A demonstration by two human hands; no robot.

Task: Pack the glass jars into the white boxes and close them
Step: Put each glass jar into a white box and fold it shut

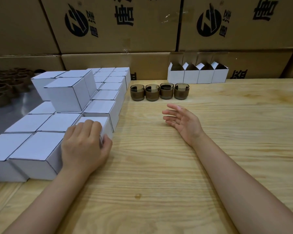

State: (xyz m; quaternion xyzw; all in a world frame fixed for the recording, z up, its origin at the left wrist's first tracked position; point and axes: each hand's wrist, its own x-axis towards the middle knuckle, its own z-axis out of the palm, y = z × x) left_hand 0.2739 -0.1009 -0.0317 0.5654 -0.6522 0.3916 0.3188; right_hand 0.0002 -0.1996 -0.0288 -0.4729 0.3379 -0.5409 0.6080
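Several smoky glass jars (159,91) stand in a row at the middle of the wooden table. Behind them to the right, several white boxes (197,75) stand with their flaps up. My left hand (85,146) grips a closed white box (101,123) at the right end of the front row of closed boxes, fingers over its top and thumb on its side. My right hand (183,121) hovers over the table in front of the jars, fingers straight, holding nothing.
A large block of closed white boxes (64,98) fills the left, partly stacked two high. More brown jars (5,85) crowd a grey surface at the far left. Big brown cartons (118,26) wall off the back. The wooden table (159,166) stretches towards me.
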